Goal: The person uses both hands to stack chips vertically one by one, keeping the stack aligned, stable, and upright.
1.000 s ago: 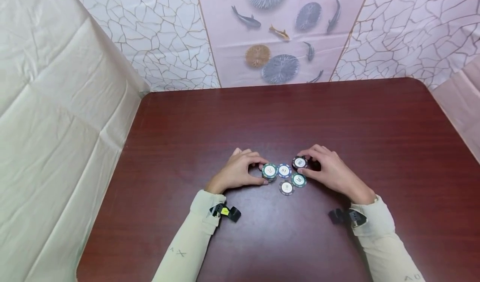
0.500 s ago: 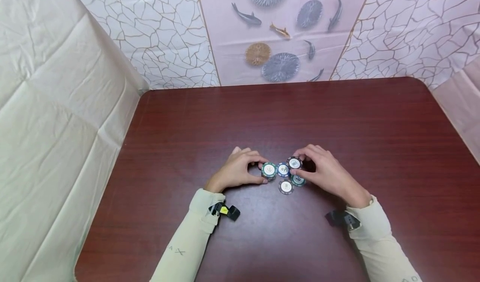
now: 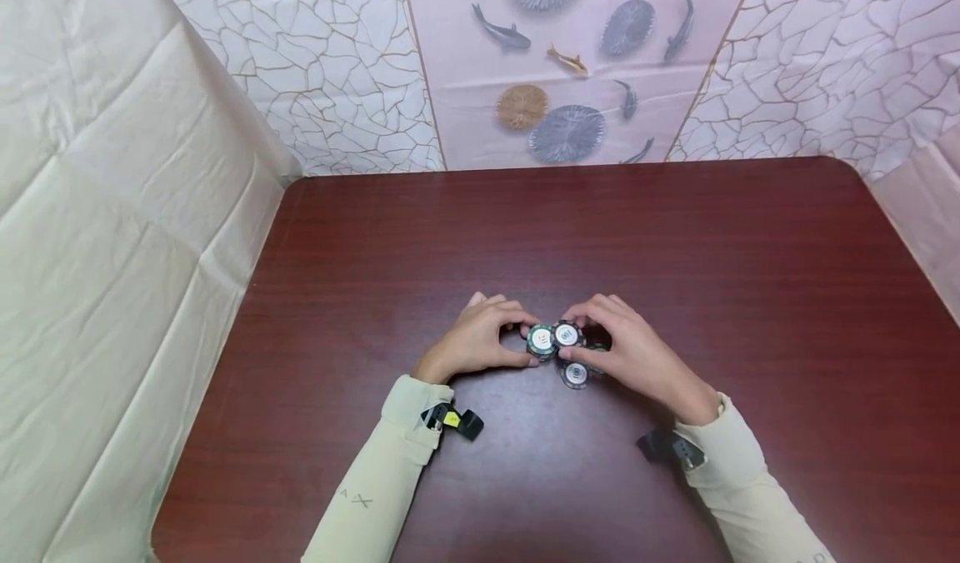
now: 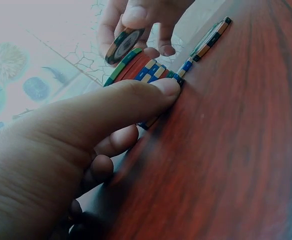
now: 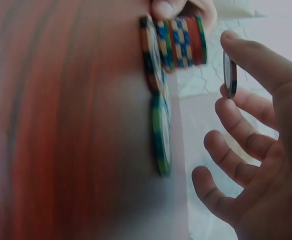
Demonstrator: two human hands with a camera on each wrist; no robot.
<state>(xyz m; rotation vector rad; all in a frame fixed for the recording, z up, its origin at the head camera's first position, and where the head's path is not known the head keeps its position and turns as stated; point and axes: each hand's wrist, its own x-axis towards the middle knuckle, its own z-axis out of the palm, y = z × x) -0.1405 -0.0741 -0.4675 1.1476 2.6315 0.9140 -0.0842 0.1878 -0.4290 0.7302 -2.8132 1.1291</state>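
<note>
My left hand (image 3: 474, 338) holds a short stack of poker chips (image 3: 541, 341) between thumb and fingers, with a green-rimmed chip on top. The stack's red, blue and green edges show in the right wrist view. My right hand (image 3: 637, 355) pinches a black-rimmed poker chip (image 5: 229, 75) by its edges, raised off the table and just right of the stack's top. Below it lies a dark-rimmed chip (image 3: 575, 376) flat on the table. A green chip (image 5: 161, 135) lies beside that one, mostly covered by my right hand in the head view.
The chips are on a dark red-brown wooden table (image 3: 420, 238). A patterned cloth (image 3: 555, 63) hangs behind its far edge, and a pale cloth (image 3: 112, 213) hangs along the left side. Each wrist carries a small black camera (image 3: 470, 425).
My right hand has carried the black-rimmed chip left, over the blue chip and close to the stack. My left hand has stayed on the stack.
</note>
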